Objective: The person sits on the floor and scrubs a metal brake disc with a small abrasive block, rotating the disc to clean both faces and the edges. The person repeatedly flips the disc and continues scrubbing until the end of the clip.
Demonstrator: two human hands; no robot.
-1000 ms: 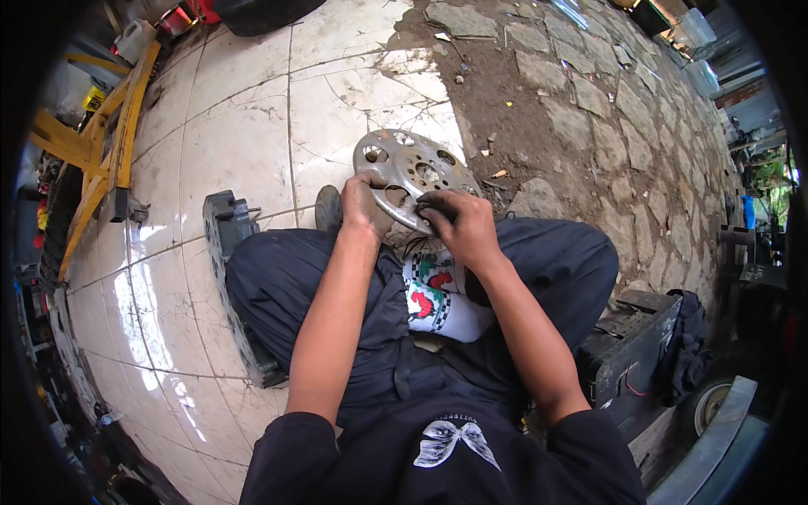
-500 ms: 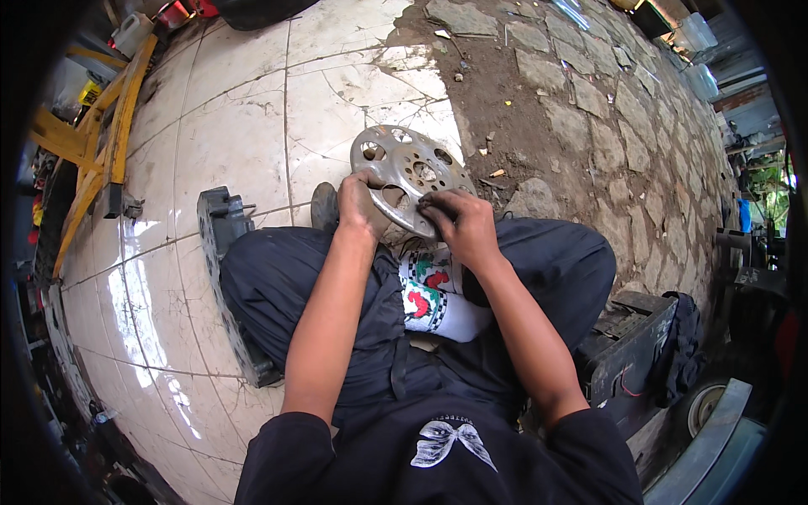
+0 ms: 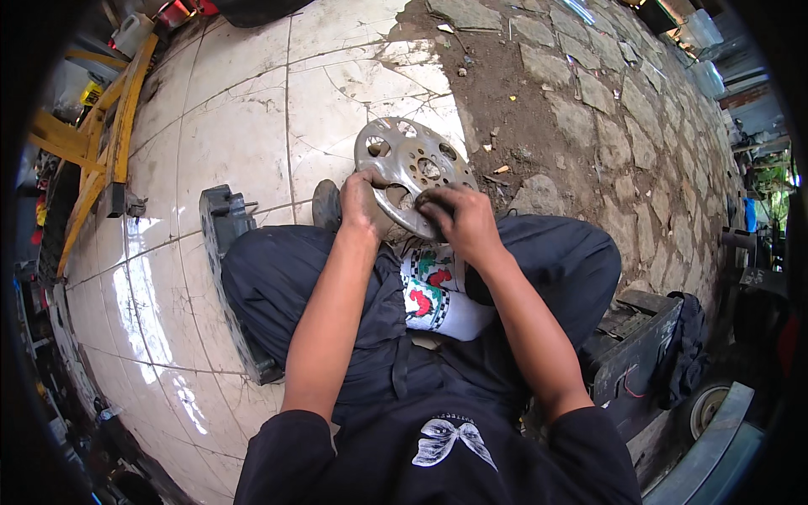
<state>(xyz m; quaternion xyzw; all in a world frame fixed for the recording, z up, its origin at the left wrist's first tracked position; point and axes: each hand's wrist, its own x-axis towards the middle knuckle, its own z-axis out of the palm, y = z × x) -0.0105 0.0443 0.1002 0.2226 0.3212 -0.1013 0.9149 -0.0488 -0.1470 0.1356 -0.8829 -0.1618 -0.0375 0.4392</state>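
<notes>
Over tiled floor (image 3: 236,143), toward its right edge, still gripping metal disc (image 3: 402,171) in left hand (image 3: 362,202) and right hand (image 3: 465,217), barely shifted.

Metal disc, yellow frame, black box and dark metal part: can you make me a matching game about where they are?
Things:
1. metal disc
2. yellow frame
3. black box
4. dark metal part

Places:
A. picture's lower right
B. beside the left knee
C. gripped by the left hand, right hand touching it
D. picture's upper left

Pairs: 1-C, 2-D, 3-A, 4-B
</notes>
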